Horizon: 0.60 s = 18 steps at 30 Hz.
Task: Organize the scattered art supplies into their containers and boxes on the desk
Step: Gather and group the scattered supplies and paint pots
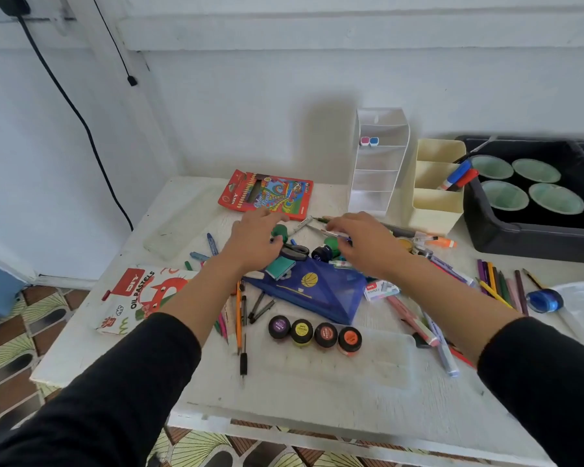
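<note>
Across the middle of the view, a white surface (pixel 284 399) is seen covered with scattered art supplies. At its far right a black tray (pixel 520 241) holding four pale green bowls (pixel 506 195) is set. An oil pastels box (pixel 139 298) is laid near the left edge, and a blue pencil case (pixel 321 291) is placed at the centre among loose pens. A red coloured pencil box (pixel 267 193) is laid flat toward the back, with a white tiered organizer (pixel 378 163) and a cream organizer (pixel 435 203) stood to its right; red and blue markers (pixel 459 176) are leaned in the cream one. The left hand (pixel 253 237) is held palm down with bent fingers just beside a green pot (pixel 279 230); whether it is gripped cannot be told. The right hand (pixel 361 244) is lowered over a cluster of pens, its hold likewise unclear. Four paint pots (pixel 326 334) are lined up in front of the pencil case.
</note>
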Available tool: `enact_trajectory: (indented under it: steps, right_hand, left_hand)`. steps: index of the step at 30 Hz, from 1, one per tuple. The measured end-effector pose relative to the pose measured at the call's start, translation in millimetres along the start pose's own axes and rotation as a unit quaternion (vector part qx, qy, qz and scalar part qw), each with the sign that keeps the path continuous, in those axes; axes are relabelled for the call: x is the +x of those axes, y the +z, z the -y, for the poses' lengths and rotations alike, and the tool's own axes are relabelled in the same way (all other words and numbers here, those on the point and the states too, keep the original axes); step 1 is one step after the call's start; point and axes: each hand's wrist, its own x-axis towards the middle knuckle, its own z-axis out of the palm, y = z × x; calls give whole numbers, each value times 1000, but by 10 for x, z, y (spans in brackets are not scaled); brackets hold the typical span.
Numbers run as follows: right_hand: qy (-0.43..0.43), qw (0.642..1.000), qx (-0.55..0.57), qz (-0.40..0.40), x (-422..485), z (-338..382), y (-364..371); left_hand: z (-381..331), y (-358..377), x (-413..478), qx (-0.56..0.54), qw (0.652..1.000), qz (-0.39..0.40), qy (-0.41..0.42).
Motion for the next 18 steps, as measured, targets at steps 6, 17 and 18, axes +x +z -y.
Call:
enact_trajectory:
  steps: [6, 17, 18]
  right_hand:
    - [13, 990, -83, 113, 252, -20, 72]
    - [-9, 988, -94, 121, 314, 3, 47]
    - [-7, 989, -88, 116, 302, -4, 41]
  left_hand:
    - [3, 74, 192, 92, 995, 47, -14]
    - [60, 66, 251, 46, 999, 11, -12]
    - [64, 43, 232, 37, 999, -6, -5]
